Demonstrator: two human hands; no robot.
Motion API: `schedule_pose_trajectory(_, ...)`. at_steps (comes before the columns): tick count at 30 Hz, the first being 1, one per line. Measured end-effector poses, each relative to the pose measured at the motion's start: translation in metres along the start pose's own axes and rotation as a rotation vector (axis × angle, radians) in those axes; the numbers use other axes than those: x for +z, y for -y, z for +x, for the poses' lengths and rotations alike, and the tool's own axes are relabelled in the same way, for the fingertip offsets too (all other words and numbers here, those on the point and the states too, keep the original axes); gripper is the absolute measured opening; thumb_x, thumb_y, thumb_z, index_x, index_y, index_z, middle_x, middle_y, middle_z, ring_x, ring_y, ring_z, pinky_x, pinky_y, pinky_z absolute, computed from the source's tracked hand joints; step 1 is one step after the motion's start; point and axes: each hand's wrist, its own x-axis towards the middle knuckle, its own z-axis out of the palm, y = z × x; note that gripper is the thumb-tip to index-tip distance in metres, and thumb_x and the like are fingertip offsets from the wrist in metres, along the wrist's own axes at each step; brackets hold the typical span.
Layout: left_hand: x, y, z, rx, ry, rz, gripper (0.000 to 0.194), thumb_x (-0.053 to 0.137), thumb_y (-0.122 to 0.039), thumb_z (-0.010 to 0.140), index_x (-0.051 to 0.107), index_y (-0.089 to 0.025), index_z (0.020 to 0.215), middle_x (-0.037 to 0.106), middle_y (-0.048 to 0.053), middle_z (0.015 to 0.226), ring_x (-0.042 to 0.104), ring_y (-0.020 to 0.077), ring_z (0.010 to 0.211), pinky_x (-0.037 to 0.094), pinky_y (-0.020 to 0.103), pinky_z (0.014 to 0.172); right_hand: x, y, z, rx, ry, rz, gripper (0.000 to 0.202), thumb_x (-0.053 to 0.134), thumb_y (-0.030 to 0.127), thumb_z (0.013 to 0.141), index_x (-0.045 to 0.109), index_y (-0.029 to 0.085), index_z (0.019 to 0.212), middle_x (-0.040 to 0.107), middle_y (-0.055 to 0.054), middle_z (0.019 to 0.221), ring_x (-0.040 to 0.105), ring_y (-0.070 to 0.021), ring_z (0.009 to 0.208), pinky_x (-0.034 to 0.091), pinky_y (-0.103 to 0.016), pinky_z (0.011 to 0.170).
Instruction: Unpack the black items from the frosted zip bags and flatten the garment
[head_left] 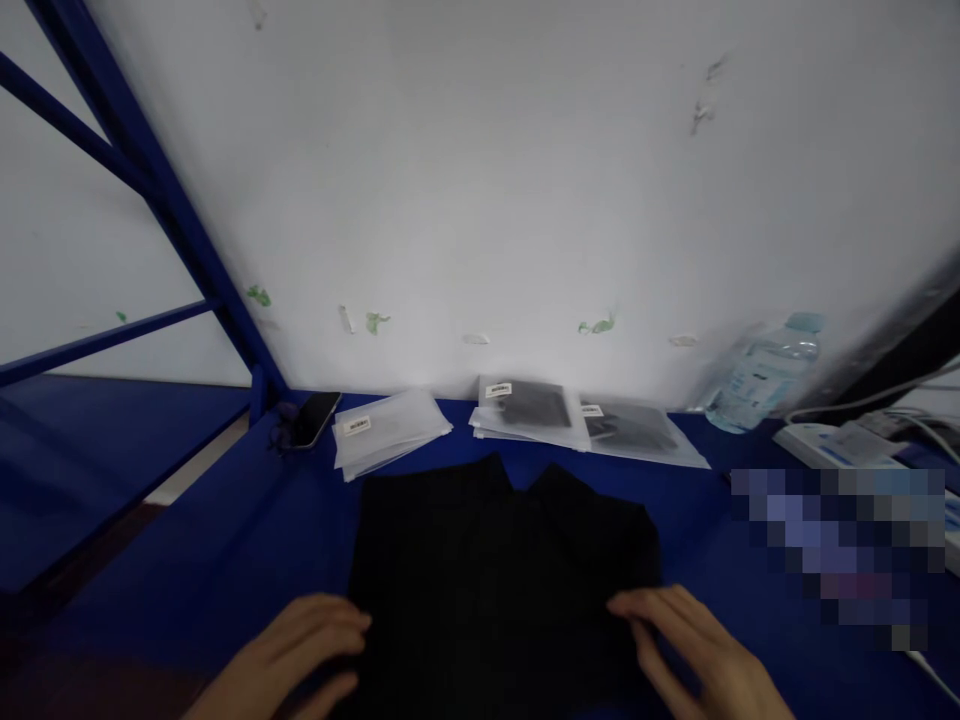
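A black garment (495, 590) lies spread on the blue tabletop in front of me, with a notch in its far edge; its near part runs out of view. At its left edge rests my left hand (296, 650), fingers extended and thumb apart, the fingertips against the cloth. On the opposite edge, my right hand (694, 645) touches the cloth with its fingertips, thumb a little apart from the forefinger. Neither hand visibly grips the fabric. Dark folds hide finer detail of the garment.
Behind the garment lie clear zip bags (394, 430) at left and bags with dark contents (532, 408) farther right. A phone (316, 418) lies beside the blue frame (187, 230). A water bottle (761, 375) stands at right, near a white device with cables (832, 445).
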Motion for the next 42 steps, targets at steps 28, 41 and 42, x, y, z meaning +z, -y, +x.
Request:
schedule_pose_trajectory(28, 0.016, 0.015, 0.111, 0.042, -0.279, 0.342, 0.039, 0.042, -0.030, 0.098, 0.048, -0.021, 0.136, 0.055, 0.007, 0.138, 0.039, 0.0277, 0.136, 0.029, 0.051, 0.112, 0.006, -0.003, 0.075, 0.192, 0.227, -0.096, 0.014, 0.059, 0.028, 0.084, 0.059, 0.024, 0.097, 0.063, -0.002, 0.086, 0.064, -0.0188, 0.073, 0.046, -0.031, 0.066)
schedule_pose_trajectory(41, 0.038, 0.014, 0.097, 0.069, -0.017, 0.361, 0.067, 0.043, -0.047, 0.098, 0.011, -0.025, 0.153, 0.024, 0.008, 0.158, 0.024, 0.0301, 0.143, 0.029, 0.054, 0.112, 0.003, -0.016, 0.106, 0.335, 0.105, -0.165, 0.021, 0.039, 0.030, 0.093, 0.054, 0.025, 0.106, 0.065, 0.001, 0.067, 0.065, -0.0212, 0.061, 0.039, -0.028, 0.056)
schedule_pose_trajectory(42, 0.037, 0.014, 0.097, 0.075, -0.015, 0.351, 0.067, 0.043, -0.047, 0.098, 0.011, -0.026, 0.153, 0.024, 0.007, 0.158, 0.024, 0.0302, 0.143, 0.029, 0.054, 0.112, 0.005, -0.019, 0.111, 0.365, 0.041, -0.143, 0.025, 0.039, 0.033, 0.093, 0.052, 0.024, 0.113, 0.065, 0.001, 0.065, 0.065, -0.0217, 0.059, 0.039, -0.029, 0.056)
